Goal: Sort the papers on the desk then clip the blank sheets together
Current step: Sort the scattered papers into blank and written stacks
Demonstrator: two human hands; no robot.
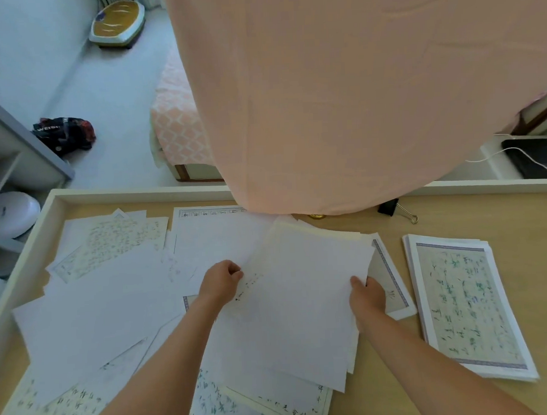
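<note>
- The blank sheets (304, 300) form a loose white stack in the middle of the worktop (454, 212). It is turned at an angle and lies on top of other papers.
- The left grip (220, 283) is closed, with curled fingers pinching the stack's left edge. Faint ink marks show on the paper just beside it.
- The right grip (367, 297) holds the stack's right edge, with the thumb on top and the fingers tucked out of sight under the paper.
- A bordered sheet (391, 280) sticks out from under the stack, beneath the right grip.
- A squared-up pile of written pages (467, 305), its top page covered in handwriting inside a blue border, lies to the right, apart from the stack.
- Loose papers (98, 309), some blank and some handwritten, overlap in a spread across the left half of the worktop and along its near edge.
- A black binder clip (389, 207) with wire handles lies near the far edge of the worktop.
- A pink cloth (355, 94) hangs down over that far edge, close to the clip.
- A dark bag (63, 133) lies on the floor beyond the worktop.
</note>
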